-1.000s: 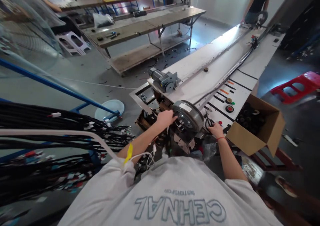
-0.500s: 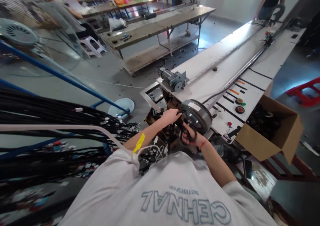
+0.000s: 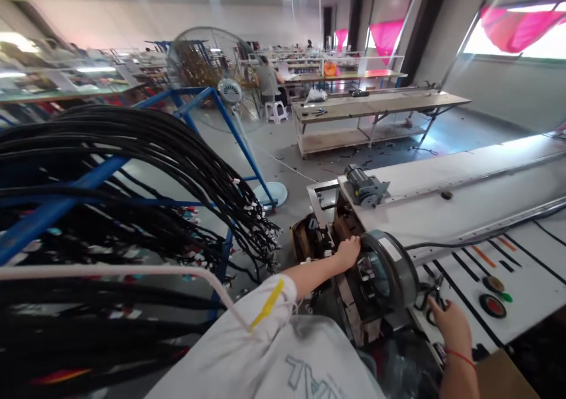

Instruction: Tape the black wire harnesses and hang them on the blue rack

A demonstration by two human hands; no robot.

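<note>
One round, dark grey ring machine [image 3: 400, 266], left edge of white table [image 3: 415, 217], left hand [image 3: 349, 253] at its rim, right hand [image 3: 451, 323] at one pair of scissors [image 3: 437, 288], can't tell if fingers grip.

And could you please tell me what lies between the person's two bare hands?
In the head view, a dark grey, ring-shaped machine stands between the left hand and right hand, with a black, loop-handled tool at the latter.
</note>
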